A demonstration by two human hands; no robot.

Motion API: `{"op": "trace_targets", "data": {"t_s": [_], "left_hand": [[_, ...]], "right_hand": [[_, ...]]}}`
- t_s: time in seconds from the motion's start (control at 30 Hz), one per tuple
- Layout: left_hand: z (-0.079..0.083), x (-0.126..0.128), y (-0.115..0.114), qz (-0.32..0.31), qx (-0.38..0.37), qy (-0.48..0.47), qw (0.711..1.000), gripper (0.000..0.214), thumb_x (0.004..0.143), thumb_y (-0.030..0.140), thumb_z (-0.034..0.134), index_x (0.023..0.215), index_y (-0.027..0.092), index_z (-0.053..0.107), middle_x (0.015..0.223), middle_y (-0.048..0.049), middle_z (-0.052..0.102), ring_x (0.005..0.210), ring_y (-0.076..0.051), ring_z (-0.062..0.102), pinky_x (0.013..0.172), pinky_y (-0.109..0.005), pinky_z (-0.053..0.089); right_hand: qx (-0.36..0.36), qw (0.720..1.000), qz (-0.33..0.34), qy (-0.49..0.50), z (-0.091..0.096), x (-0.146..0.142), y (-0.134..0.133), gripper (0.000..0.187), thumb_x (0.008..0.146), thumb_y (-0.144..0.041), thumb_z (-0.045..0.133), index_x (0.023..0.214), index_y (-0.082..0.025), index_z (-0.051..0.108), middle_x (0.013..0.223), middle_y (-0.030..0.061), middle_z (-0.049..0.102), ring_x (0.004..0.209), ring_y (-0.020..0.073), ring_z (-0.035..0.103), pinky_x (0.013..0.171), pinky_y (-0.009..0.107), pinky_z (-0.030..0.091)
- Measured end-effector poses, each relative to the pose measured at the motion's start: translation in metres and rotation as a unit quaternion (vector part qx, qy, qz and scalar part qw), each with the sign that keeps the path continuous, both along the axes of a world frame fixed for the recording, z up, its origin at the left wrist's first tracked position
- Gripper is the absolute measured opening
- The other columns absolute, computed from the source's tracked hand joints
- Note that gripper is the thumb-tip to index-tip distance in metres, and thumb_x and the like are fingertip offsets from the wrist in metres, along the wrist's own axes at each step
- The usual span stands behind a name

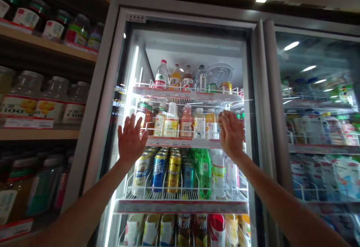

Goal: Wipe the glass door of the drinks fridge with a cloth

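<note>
A glass fridge door stands closed in front of me, with rows of lit drinks behind it. My left hand lies flat against the left part of the glass, fingers spread and nothing in it. On the right part of the pane, my right hand presses a small crumpled brownish cloth, mostly hidden under the fingers. Between the hands, behind the glass, bottles such as an orange-pink one line the middle shelf.
Wooden shelves with several jar-like bottles flank the fridge on the left. A vertical door handle runs along the right side, beside a second glass door with more drinks. Cans, including a gold can, fill a lower rack.
</note>
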State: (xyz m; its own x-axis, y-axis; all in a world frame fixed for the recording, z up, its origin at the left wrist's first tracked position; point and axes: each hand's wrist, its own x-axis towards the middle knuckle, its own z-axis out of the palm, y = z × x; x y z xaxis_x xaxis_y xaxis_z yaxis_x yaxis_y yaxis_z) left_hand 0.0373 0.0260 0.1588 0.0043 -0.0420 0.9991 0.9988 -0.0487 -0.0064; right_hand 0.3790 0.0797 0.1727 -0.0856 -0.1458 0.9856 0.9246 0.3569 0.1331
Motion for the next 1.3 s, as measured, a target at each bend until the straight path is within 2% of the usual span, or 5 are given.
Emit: {"op": "trace_targets", "data": {"t_s": [0.13,0.7,0.87,1.07,1.3], "left_hand": [[0.001,0.001,-0.001,-0.009,-0.004,-0.007,1.0,0.054,0.091,0.044,0.032,0.14,0.019,0.033,0.148,-0.0117,0.029,0.139,-0.025,0.02,0.112,-0.048,0.015],[-0.027,0.007,0.001,0.009,-0.006,-0.003,1.0,0.053,0.092,0.037,0.032,0.141,0.016,0.029,0.148,-0.0142,0.027,0.14,-0.024,0.017,0.112,-0.046,0.015],[-0.027,0.005,0.002,0.0,0.002,0.001,1.0,0.054,0.091,0.038,0.033,0.14,0.015,0.032,0.148,-0.0139,0.028,0.14,-0.024,0.018,0.112,-0.045,0.015],[-0.028,0.003,0.003,-0.005,0.01,0.014,1.0,0.054,0.091,0.038,0.034,0.141,0.016,0.031,0.148,-0.0139,0.028,0.14,-0.025,0.018,0.112,-0.046,0.016],[-0.039,0.001,0.001,-0.004,0.001,0.014,1.0,0.055,0.091,0.038,0.034,0.142,0.019,0.027,0.148,-0.0115,0.027,0.139,-0.025,0.019,0.112,-0.045,0.016]], "right_hand": [[-0.005,0.966,0.001,-0.257,-0.017,-0.018,-0.008,0.056,0.087,-0.018,0.041,0.139,-0.032,0.032,0.142,0.0021,0.042,0.136,0.0194,0.03,0.111,0.046,0.022],[-0.02,0.999,0.031,0.001,0.02,-0.074,-0.009,0.047,0.089,-0.023,0.036,0.136,-0.025,0.038,0.145,0.0085,0.036,0.136,0.0256,0.027,0.108,0.053,0.022],[0.009,0.947,0.034,-0.32,-0.014,-0.089,-0.018,0.054,0.085,-0.02,0.047,0.137,-0.031,0.035,0.144,-0.0004,0.039,0.138,0.0204,0.024,0.114,0.049,0.014],[-0.007,1.0,0.019,-0.02,-0.016,-0.065,-0.01,0.051,0.088,-0.02,0.04,0.139,-0.027,0.033,0.146,0.0092,0.035,0.136,0.0259,0.029,0.106,0.052,0.024],[0.021,0.988,0.02,-0.154,-0.053,-0.033,-0.006,0.058,0.087,-0.021,0.045,0.141,-0.033,0.028,0.143,0.0039,0.04,0.132,0.0214,0.037,0.11,0.047,0.02]]}}
